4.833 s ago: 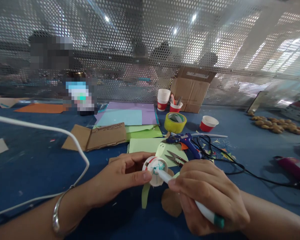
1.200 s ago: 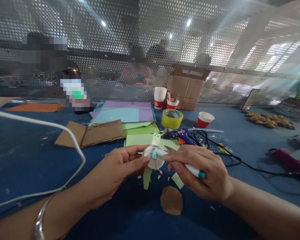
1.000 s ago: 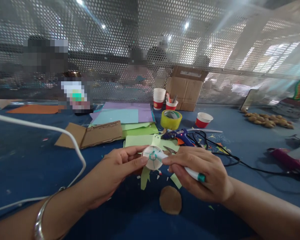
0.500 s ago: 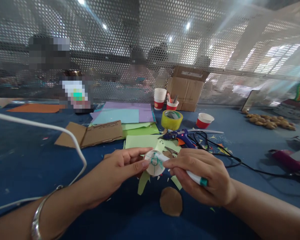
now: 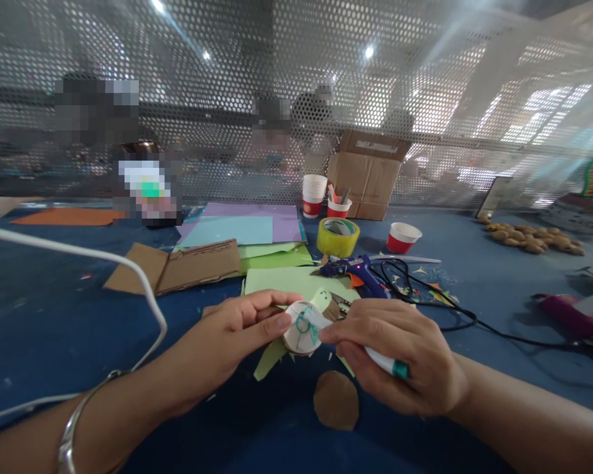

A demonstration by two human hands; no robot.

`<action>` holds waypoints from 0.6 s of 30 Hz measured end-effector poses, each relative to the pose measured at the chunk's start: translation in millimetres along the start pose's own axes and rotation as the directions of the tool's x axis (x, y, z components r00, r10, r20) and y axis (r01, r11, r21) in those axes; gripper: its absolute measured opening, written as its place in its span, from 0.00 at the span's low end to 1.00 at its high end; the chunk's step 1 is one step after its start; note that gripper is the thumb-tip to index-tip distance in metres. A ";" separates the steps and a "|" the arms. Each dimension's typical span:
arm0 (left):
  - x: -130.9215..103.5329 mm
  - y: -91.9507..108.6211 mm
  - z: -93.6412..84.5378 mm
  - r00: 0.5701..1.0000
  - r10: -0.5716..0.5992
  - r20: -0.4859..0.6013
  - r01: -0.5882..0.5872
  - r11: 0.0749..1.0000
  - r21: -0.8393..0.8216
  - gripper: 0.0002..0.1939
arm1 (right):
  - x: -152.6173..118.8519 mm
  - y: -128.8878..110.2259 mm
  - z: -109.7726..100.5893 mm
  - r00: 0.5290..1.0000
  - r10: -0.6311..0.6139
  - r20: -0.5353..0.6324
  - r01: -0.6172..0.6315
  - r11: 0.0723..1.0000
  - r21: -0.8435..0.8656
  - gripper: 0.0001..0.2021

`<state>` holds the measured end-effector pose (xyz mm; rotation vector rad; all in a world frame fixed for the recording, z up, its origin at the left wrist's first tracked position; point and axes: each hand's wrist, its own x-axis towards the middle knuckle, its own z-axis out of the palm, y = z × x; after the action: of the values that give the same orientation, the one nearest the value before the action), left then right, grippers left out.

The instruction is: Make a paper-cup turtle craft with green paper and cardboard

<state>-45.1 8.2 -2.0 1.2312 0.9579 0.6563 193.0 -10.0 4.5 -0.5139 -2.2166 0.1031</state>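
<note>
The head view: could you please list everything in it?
Cup piece: 1, white, centre
Marker: 1, white, centre
Cutout: 1, green, centre
Disc: 1, brown, front
Snips: 1, dark, centre
Glue gun: 1, blue, centre
Tape: 1, yellow, back
Cups: several, red-white, back
Box: 1, brown, back
Sheets: several, mixed, left
Cardboard: 1, brown, left
Pieces: many, tan, right
Slab: 1, grey, right
Pot: 1, grey, right
Device: 1, purple, right
Cables: 2, black, white, sides
Mesh: 1, grey, back
Table: 1, blue, beneath
Bracelet: 1, silver, left
Left hand: 1, bare, left
Right hand: 1, bare, right
</note>
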 end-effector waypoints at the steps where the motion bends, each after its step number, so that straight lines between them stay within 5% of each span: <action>1: -0.1 0.0 -0.1 1.000 0.006 -0.009 -0.005 1.000 0.011 0.24 | -0.4 0.1 0.0 1.000 -0.005 0.004 0.005 1.000 -0.007 0.11; 18: -1.6 0.1 -1.7 0.999 0.028 -0.032 -0.023 0.988 0.152 0.24 | -3.0 3.8 2.4 0.998 -0.063 0.021 0.063 0.998 0.016 0.10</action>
<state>-47.4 7.7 -1.5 1.3723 1.0369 0.6353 194.1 -7.5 -0.1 -0.4359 -2.2494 0.0928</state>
